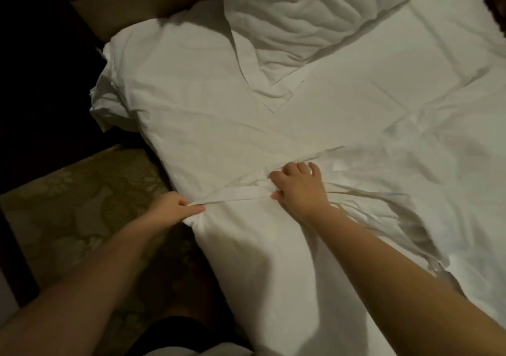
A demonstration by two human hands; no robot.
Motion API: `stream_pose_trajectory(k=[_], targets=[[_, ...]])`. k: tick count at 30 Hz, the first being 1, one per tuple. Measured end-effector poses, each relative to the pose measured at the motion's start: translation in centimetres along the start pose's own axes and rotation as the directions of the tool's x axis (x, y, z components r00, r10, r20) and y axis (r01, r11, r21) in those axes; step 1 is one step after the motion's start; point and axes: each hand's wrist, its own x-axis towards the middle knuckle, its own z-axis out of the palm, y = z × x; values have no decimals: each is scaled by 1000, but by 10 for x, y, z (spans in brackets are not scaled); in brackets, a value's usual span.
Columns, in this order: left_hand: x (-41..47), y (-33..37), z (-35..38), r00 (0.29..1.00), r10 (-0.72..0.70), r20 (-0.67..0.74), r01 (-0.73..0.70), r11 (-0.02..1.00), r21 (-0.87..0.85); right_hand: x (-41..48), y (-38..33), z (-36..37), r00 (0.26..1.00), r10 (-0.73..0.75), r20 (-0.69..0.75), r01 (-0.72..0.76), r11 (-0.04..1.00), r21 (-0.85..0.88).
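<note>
Dim room, patterned carpet (68, 191), rumpled white sheet (246, 125)

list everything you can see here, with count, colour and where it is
sheet: 1, white, creased, spread over the bed
pillow: 1, white, crumpled, far end of the bed
carpet: 1, olive, leaf pattern, left of the bed
panel: 1, beige, top left, beyond the bed
left grip: 1, bare, pinches a sheet fold at the bed's near left edge
right grip: 1, bare, holds the same fold, bunched, further in
</note>
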Motion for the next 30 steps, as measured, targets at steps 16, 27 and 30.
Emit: stream_pose_trajectory(k=[16, 27, 30], targets=[[-34, 246, 119, 753, 651, 97, -594, 609, 525, -132, 101, 17, 819, 417, -394, -448, 894, 14], [-37, 326, 186, 529, 791, 307, -760, 280, 587, -246, 148, 83, 88, 996, -13, -830, 81, 552], [-33, 358, 197, 498, 804, 323, -761, 227, 608, -248, 163, 86, -393, 763, 513, -359, -641, 678]])
